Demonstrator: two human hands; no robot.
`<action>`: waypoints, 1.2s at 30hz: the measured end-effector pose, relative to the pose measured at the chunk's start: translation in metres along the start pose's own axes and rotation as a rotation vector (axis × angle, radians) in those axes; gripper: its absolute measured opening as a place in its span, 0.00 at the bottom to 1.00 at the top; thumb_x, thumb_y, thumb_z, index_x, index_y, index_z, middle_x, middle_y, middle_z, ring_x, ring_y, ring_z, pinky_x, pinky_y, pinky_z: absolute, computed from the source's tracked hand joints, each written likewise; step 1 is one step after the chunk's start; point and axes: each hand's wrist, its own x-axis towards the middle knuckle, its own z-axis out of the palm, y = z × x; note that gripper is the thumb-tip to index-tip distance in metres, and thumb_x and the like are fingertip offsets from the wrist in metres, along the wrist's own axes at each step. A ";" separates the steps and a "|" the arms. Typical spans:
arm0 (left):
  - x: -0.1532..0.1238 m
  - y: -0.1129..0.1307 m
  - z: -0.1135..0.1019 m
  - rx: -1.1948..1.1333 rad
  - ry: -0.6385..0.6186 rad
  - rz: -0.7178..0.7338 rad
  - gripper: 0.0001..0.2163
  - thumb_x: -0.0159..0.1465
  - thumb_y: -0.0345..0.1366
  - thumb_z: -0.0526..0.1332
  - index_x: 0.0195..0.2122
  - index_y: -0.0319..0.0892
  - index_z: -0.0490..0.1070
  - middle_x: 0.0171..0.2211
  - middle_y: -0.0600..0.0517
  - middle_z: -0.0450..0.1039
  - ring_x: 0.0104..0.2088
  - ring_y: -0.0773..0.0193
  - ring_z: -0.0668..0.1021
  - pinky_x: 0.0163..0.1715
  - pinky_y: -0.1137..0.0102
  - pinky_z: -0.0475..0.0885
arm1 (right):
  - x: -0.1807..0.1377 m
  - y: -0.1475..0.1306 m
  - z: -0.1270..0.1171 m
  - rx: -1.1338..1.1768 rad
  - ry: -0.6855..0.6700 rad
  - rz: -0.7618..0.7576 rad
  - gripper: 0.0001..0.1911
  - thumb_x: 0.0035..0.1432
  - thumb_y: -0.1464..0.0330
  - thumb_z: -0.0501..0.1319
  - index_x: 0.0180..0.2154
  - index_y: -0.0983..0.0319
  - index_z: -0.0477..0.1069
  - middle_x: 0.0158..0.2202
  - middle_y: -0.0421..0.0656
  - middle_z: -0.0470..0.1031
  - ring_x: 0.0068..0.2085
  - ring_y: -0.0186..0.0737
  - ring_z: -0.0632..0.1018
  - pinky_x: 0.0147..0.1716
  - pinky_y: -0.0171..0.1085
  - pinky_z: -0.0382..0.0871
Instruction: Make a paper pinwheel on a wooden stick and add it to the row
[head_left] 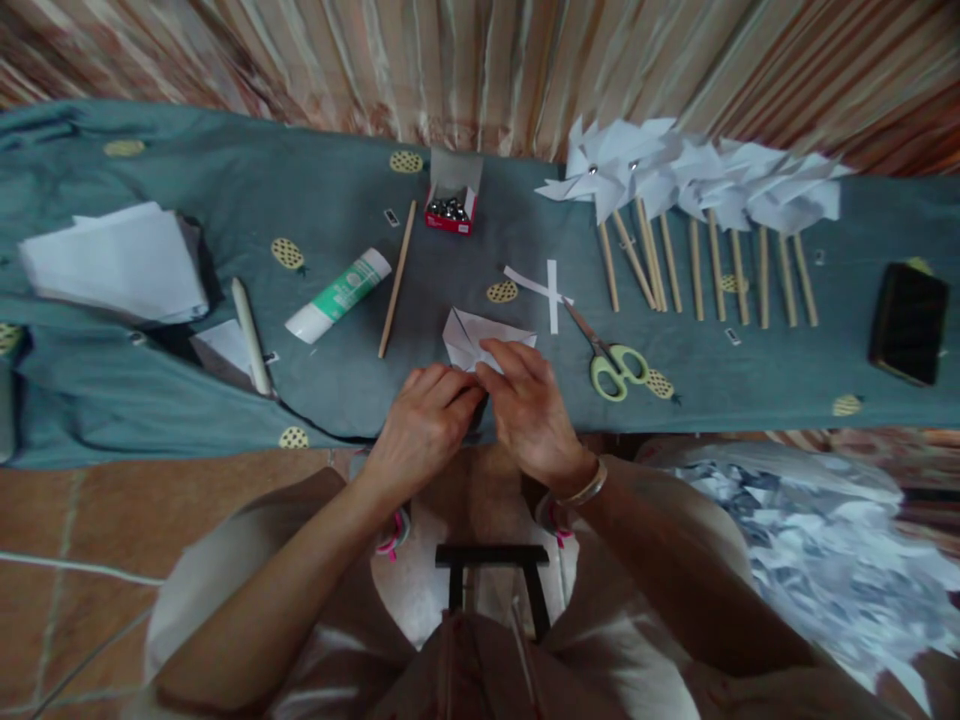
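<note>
A small white piece of paper (491, 330) with fold lines lies at the front edge of the table. My left hand (424, 420) is closed at its near left side, fingers curled in, with the fingertips partly hidden. From the right, my right hand (529, 405) pinches the same paper, its fingertips meeting the left hand's. To the right are scissors (606, 360) with green handles, their blades touching two crossed paper strips (553, 300). A wooden stick (397, 280) and a glue stick (339, 295) lie to the left.
Paper pinwheels (697, 180) on sticks lie in a row at the back right. Behind the paper stands a red box (450, 222) of metal pins. A paper stack (112, 262), a pale rod (250, 335) and a phone (909, 322) are farther out. A bag (840, 560) of white paper pieces stands below right.
</note>
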 end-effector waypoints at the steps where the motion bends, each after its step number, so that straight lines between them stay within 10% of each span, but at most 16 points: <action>1: 0.000 0.000 0.000 0.010 -0.005 -0.001 0.10 0.70 0.31 0.54 0.44 0.38 0.75 0.39 0.45 0.77 0.39 0.56 0.74 0.36 0.62 0.67 | -0.001 -0.001 0.002 0.002 -0.008 -0.007 0.18 0.65 0.76 0.49 0.50 0.59 0.71 0.62 0.50 0.67 0.62 0.53 0.67 0.60 0.55 0.63; 15: 0.003 -0.027 -0.019 0.085 0.019 -0.024 0.09 0.68 0.29 0.56 0.42 0.43 0.77 0.43 0.48 0.78 0.43 0.55 0.75 0.41 0.60 0.68 | -0.008 0.020 -0.031 -0.048 0.050 -0.007 0.20 0.62 0.74 0.50 0.54 0.66 0.70 0.58 0.55 0.71 0.56 0.52 0.72 0.57 0.53 0.68; 24: 0.002 0.006 -0.009 -0.008 0.036 0.086 0.06 0.67 0.34 0.60 0.43 0.39 0.75 0.41 0.46 0.77 0.41 0.57 0.76 0.37 0.64 0.68 | -0.014 0.015 -0.033 -0.116 0.003 -0.041 0.18 0.61 0.76 0.53 0.51 0.68 0.72 0.56 0.57 0.72 0.53 0.54 0.73 0.54 0.54 0.70; 36: -0.002 0.006 -0.009 0.012 0.069 0.112 0.05 0.67 0.29 0.58 0.40 0.38 0.74 0.36 0.47 0.79 0.36 0.60 0.78 0.35 0.65 0.71 | -0.015 0.028 -0.049 0.360 -0.024 0.037 0.07 0.61 0.71 0.62 0.40 0.58 0.78 0.56 0.47 0.74 0.56 0.47 0.75 0.57 0.51 0.69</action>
